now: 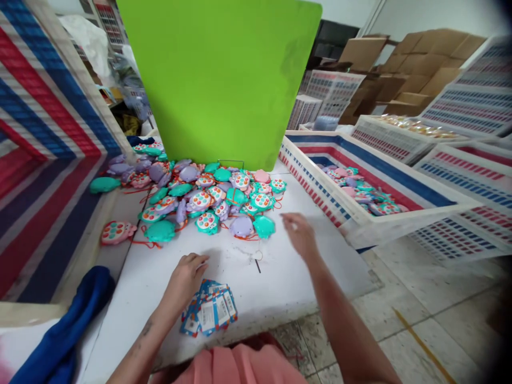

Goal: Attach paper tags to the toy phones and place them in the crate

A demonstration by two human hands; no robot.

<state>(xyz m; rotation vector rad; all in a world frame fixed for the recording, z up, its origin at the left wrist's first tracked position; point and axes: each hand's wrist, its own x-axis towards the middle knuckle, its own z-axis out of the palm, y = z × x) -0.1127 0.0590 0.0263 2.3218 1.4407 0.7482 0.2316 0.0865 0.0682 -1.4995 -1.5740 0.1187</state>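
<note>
A heap of small plastic animal toys (200,200) in teal, purple and pink lies on the white table. Some show white faces with coloured buttons, and red cords trail from several. My left hand (188,274) hovers above a fanned pile of blue printed cards (212,309), fingers loosely stretched to the right, with nothing visible in them. Right of the heap is my right hand (299,230), its fingers partly curled but apart and no object showing. The nearest toy to it is a teal one (264,227). A small round whitish piece (258,256) and a dark strip (258,266) lie between the hands.
An upright green board (224,80) stands behind the heap. At right, a white plastic crate (320,197) with a striped lining holds more toys. Another striped-lined crate (60,154) rises at left, near a blue cloth (76,320). Cardboard boxes (432,58) are stacked behind.
</note>
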